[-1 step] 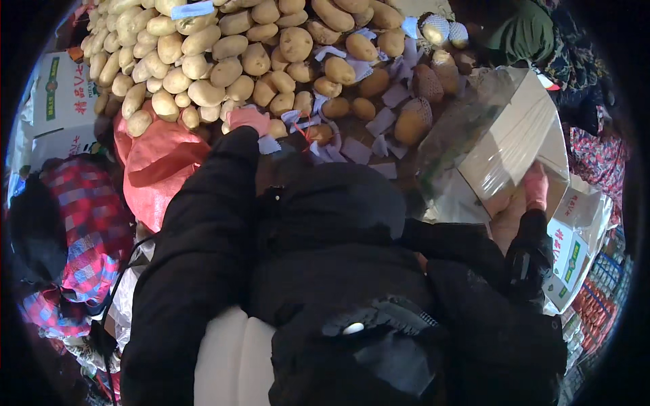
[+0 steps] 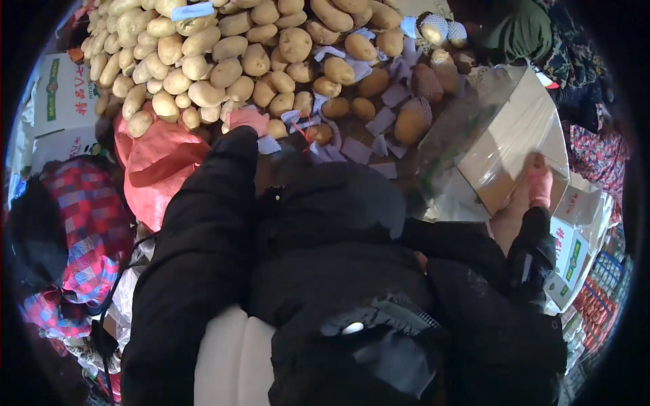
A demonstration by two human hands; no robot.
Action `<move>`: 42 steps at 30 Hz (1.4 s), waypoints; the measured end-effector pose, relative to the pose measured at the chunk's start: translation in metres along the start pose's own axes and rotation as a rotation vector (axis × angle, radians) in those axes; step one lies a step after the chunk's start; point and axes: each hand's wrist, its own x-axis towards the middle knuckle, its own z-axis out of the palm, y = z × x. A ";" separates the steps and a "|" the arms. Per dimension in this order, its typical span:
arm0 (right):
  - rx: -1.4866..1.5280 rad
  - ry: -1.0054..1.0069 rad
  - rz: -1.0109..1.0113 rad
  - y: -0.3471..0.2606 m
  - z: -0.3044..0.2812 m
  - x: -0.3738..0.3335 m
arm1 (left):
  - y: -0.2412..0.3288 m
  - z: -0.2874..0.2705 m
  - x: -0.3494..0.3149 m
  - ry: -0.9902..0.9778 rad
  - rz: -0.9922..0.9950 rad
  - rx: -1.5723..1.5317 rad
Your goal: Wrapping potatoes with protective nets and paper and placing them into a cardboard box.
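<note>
My left hand (image 2: 248, 120), pinkish in this light, rests at the near edge of a large heap of potatoes (image 2: 203, 93). Its fingers are hard to make out among the potatoes and a scrap of pale paper (image 2: 268, 145). Over at the right, my right hand (image 2: 539, 183) reaches up against the inside of an open cardboard box (image 2: 511, 139) with clear plastic film on it. Something brownish shows at its fingertips, but I cannot tell whether it is held. Beside my left forearm lies a red mesh sack (image 2: 159, 166).
Potatoes in white foam nets (image 2: 414, 122) and pale paper scraps (image 2: 357, 150) lie beyond me. Printed white cartons (image 2: 64, 95) stand left, with another carton (image 2: 569, 250) right. A person in a checked jacket (image 2: 88, 230) is at left; another in dark patterned clothing (image 2: 575, 54) is far right.
My right hand has shifted slightly up along the inside of the box. The left hand stays at the potato heap.
</note>
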 end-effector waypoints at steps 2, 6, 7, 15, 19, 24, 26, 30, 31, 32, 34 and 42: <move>0.091 0.047 -0.044 -0.042 -0.027 0.001 | 0.004 -0.013 -0.011 -0.001 0.050 -0.008; 0.160 0.237 -0.371 -0.156 -0.069 -0.012 | 0.002 -0.001 -0.006 -0.091 0.047 -0.018; 0.259 0.201 -0.406 -0.179 -0.069 -0.019 | 0.005 -0.006 -0.012 -0.088 -0.008 0.022; 0.637 -0.247 -0.706 -0.346 -0.025 -0.085 | -0.017 -0.039 -0.060 0.379 0.431 -1.381; 0.608 -0.267 -0.865 -0.406 0.022 -0.099 | 0.043 -0.121 -0.159 0.073 0.806 -1.738; 0.203 -0.237 -1.131 -0.418 0.022 -0.092 | 0.063 -0.142 -0.188 -0.179 0.754 -1.823; 0.373 -0.203 -1.203 -0.417 0.021 -0.097 | 0.068 -0.122 -0.173 -0.495 0.791 -2.127; 0.581 -0.533 -1.040 -0.411 0.051 -0.102 | 0.084 -0.112 -0.168 -0.449 0.651 -2.095; 0.536 -0.642 -0.942 -0.408 0.056 -0.105 | 0.084 -0.106 -0.163 -0.434 0.665 -1.903; 0.492 -0.748 -0.846 -0.407 0.062 -0.107 | 0.081 -0.099 -0.159 -0.416 0.671 -1.708; 0.425 -0.766 -0.830 -0.397 0.069 -0.101 | 0.074 -0.078 -0.141 -0.242 0.607 -1.321; 0.485 -0.625 -0.710 -0.378 0.083 -0.078 | 0.013 0.031 -0.051 0.245 0.243 -0.338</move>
